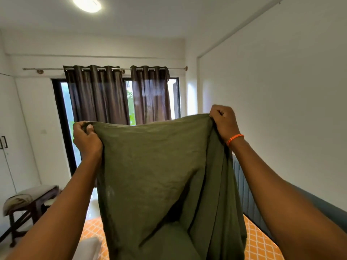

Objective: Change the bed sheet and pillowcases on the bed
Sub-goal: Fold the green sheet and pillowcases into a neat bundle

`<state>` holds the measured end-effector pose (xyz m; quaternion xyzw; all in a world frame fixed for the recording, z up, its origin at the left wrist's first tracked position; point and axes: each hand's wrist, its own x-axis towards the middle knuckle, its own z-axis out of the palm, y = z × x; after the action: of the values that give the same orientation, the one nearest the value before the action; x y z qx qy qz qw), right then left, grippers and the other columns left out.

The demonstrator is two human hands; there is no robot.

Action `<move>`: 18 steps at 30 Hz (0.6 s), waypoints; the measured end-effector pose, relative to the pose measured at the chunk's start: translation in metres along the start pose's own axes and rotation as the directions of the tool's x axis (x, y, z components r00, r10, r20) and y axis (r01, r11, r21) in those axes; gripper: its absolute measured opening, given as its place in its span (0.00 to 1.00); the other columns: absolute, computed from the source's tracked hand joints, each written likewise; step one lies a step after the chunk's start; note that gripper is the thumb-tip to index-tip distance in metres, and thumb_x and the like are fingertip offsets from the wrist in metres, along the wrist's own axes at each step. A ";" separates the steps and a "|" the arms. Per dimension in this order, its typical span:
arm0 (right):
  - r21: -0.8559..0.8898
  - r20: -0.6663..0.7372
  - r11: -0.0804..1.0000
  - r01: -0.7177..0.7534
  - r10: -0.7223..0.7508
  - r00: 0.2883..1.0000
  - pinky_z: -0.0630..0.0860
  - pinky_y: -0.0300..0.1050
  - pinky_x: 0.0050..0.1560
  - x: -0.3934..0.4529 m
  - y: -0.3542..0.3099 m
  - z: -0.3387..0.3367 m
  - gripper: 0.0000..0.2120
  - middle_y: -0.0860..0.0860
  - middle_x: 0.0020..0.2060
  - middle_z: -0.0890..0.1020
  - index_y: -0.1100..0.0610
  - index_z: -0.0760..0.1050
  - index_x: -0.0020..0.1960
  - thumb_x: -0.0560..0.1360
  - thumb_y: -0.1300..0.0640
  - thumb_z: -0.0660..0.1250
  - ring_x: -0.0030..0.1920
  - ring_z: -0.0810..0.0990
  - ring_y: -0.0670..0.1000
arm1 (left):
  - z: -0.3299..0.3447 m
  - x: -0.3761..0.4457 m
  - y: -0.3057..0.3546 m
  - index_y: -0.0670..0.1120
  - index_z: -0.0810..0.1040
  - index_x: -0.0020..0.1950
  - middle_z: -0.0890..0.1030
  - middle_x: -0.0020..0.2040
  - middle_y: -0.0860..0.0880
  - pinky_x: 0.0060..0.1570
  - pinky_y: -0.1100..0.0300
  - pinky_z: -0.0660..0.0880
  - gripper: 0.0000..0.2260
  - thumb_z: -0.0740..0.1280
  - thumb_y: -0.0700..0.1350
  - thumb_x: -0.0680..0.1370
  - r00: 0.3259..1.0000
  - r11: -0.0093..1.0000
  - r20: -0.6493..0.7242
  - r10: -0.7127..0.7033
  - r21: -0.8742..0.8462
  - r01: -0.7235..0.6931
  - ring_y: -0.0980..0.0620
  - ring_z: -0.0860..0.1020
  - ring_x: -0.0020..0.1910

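Note:
An olive-green sheet (161,175) hangs spread out in front of me at chest height. My left hand (85,136) grips its top left corner and my right hand (224,121), with an orange thread band on the wrist, grips its top right edge. The cloth droops in folds down to the bed. Below it shows the bed surface with an orange and white lattice pattern (257,243). A pale pillow (88,246) lies at the bottom left, partly hidden by my left arm.
A blue-grey padded headboard (249,196) runs along the right wall. A dark wooden stool with a cushion (28,199) stands at the left near white wardrobe doors (7,147). Brown curtains (97,94) hang over a glass door straight ahead.

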<state>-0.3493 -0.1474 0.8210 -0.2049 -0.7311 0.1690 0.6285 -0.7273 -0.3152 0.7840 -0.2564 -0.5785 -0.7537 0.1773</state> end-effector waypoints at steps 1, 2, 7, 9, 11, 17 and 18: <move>-0.009 0.049 0.998 -0.057 0.058 0.997 0.60 0.43 0.35 -0.017 0.014 0.003 0.16 0.50 0.28 0.65 0.56 0.63 0.31 0.75 0.60 0.62 0.33 0.63 0.45 | -0.002 -0.006 -0.006 0.40 0.76 0.64 0.81 0.62 0.40 0.55 0.61 0.67 0.10 0.60 0.41 0.85 1.000 1.000 0.005 -0.020 0.020 0.019 0.41 0.77 0.60; -0.031 0.088 0.992 -0.121 0.123 0.988 0.61 0.44 0.36 -0.036 0.030 0.007 0.15 0.51 0.28 0.66 0.58 0.64 0.31 0.74 0.60 0.64 0.33 0.64 0.46 | -0.003 -0.013 -0.013 0.40 0.76 0.64 0.81 0.62 0.39 0.52 0.62 0.66 0.10 0.60 0.41 0.85 0.999 0.998 0.010 -0.041 0.043 0.041 0.41 0.77 0.60; -0.240 0.222 0.887 -0.395 0.446 0.867 0.69 0.43 0.38 -0.143 0.102 0.017 0.16 0.50 0.29 0.74 0.60 0.72 0.32 0.77 0.59 0.71 0.32 0.71 0.46 | -0.011 -0.055 -0.060 0.44 0.77 0.60 0.81 0.58 0.42 0.52 0.55 0.67 0.08 0.61 0.43 0.85 0.983 0.963 0.108 -0.148 0.244 0.118 0.43 0.77 0.55; -0.308 0.250 0.835 -0.456 0.533 0.808 0.70 0.42 0.40 -0.178 0.120 0.013 0.17 0.51 0.30 0.76 0.57 0.73 0.33 0.79 0.56 0.70 0.34 0.73 0.49 | -0.015 -0.070 -0.081 0.45 0.78 0.59 0.82 0.57 0.41 0.53 0.52 0.70 0.07 0.62 0.42 0.85 0.969 0.943 0.190 -0.159 0.319 0.092 0.39 0.78 0.57; -0.363 0.242 0.795 -0.486 0.584 0.775 0.73 0.44 0.41 -0.203 0.134 0.009 0.16 0.52 0.31 0.78 0.55 0.75 0.33 0.78 0.55 0.71 0.35 0.76 0.50 | -0.019 -0.087 -0.098 0.45 0.79 0.58 0.82 0.57 0.41 0.53 0.52 0.70 0.06 0.63 0.41 0.84 0.954 0.921 0.242 -0.176 0.384 0.072 0.38 0.78 0.58; -0.426 0.069 0.713 -0.557 0.640 0.766 0.81 0.50 0.40 -0.244 0.139 0.006 0.12 0.51 0.29 0.80 0.54 0.80 0.32 0.73 0.57 0.75 0.35 0.79 0.51 | -0.033 -0.147 -0.127 0.53 0.74 0.55 0.80 0.50 0.46 0.50 0.49 0.72 0.11 0.60 0.37 0.80 0.909 0.843 0.308 -0.282 0.532 0.082 0.39 0.78 0.50; -0.425 0.051 0.708 -0.565 0.642 0.765 0.77 0.46 0.37 -0.250 0.138 0.007 0.12 0.52 0.29 0.80 0.56 0.79 0.32 0.72 0.58 0.75 0.34 0.78 0.51 | -0.035 -0.158 -0.129 0.54 0.73 0.54 0.79 0.48 0.47 0.47 0.49 0.72 0.13 0.60 0.36 0.79 0.910 0.817 0.309 -0.275 0.575 0.051 0.39 0.77 0.47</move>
<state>-0.3129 -0.1570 0.5384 -0.5349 -0.6991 0.2382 0.4103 -0.6791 -0.3192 0.5827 -0.2827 -0.8150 -0.5020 0.0624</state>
